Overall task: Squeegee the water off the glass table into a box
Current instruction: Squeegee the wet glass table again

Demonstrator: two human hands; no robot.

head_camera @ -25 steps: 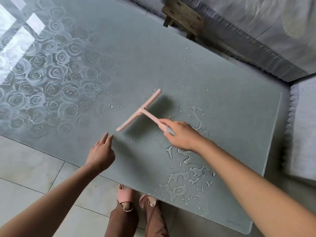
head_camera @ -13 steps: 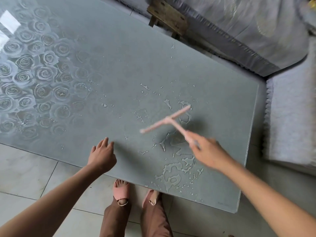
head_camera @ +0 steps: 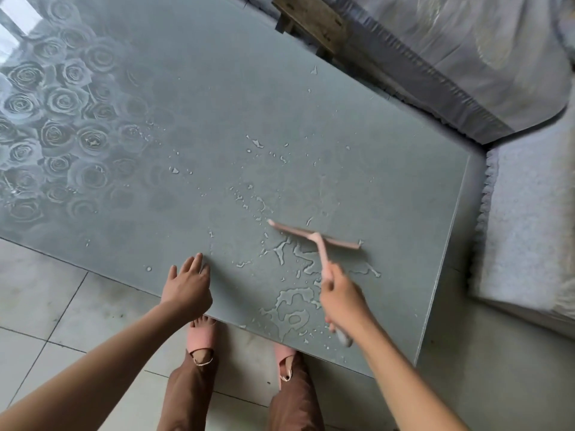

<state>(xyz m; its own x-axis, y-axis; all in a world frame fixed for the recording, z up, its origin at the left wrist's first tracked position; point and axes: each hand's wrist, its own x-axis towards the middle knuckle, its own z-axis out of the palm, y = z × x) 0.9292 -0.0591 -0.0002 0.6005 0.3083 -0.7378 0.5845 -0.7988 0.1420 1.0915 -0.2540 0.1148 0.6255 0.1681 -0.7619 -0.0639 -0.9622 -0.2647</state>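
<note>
A pink squeegee (head_camera: 314, 237) lies with its blade across the grey glass table (head_camera: 217, 119), just beyond a patch of water puddles (head_camera: 292, 309) near the table's front edge. My right hand (head_camera: 340, 301) grips the squeegee's handle, whose grey end sticks out below my wrist. My left hand (head_camera: 186, 287) rests flat on the glass at the front edge, fingers straight, left of the puddles. Small drops are scattered further back on the glass. No box is in view.
Rose patterns (head_camera: 56, 119) cover the table's left part. A wooden stool (head_camera: 311, 20) stands beyond the far edge. Grey covered sofas (head_camera: 529, 228) close in at the back and right. My feet in pink sandals (head_camera: 202, 340) stand on tiled floor at the front.
My right hand swung the squeegee from the left of the puddles, through the air, to the right; its blade now lies on the glass behind the water. My left hand stayed put.
</note>
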